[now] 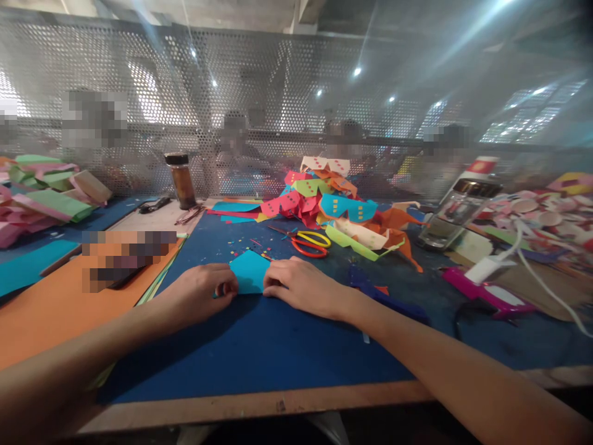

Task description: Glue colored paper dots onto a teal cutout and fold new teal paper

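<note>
A light blue piece of paper, folded to a point at the top, lies on the dark blue mat. My left hand is curled at its left edge, fingers pressed onto the paper. On the right edge rests my right hand, its fingers bent and pinching the paper down. Both hands hold the same piece between them.
Scissors with yellow and red handles lie just behind the paper. A heap of folded coloured paper shapes sits beyond. An orange sheet stack is left, a glass jar and pink device right. A perforated metal screen closes the back.
</note>
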Available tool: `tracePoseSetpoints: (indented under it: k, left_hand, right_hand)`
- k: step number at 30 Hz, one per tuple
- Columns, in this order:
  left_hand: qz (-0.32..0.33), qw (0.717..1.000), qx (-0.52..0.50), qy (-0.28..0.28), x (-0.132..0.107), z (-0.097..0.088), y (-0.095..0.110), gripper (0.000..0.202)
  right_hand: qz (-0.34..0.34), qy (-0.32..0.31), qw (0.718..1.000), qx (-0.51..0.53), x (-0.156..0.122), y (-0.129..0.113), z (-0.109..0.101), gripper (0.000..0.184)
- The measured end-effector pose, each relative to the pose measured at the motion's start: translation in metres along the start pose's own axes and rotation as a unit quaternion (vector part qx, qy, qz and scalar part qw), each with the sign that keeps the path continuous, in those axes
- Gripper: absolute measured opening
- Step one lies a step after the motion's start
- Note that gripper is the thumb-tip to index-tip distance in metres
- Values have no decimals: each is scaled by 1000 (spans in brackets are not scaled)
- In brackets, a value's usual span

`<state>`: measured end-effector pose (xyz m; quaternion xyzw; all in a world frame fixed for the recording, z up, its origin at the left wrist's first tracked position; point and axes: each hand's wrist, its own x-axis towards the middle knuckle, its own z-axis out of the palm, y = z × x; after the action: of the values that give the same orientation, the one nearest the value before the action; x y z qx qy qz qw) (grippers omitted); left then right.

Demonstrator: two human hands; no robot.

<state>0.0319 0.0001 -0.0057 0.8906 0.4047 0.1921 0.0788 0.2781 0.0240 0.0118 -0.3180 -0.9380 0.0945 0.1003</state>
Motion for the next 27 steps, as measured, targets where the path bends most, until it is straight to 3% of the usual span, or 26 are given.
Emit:
tracePoseSetpoints:
  k: [6,27]
  left_hand:
    - [-21,999,-24,-8,1,0,-5,15]
    - [-64,996,-32,-49,4,-9,-21,12]
  right_hand:
    - [36,-11,999,28,1,0,-2,12]
    - [69,-54,993,83,-1,16,-12,11]
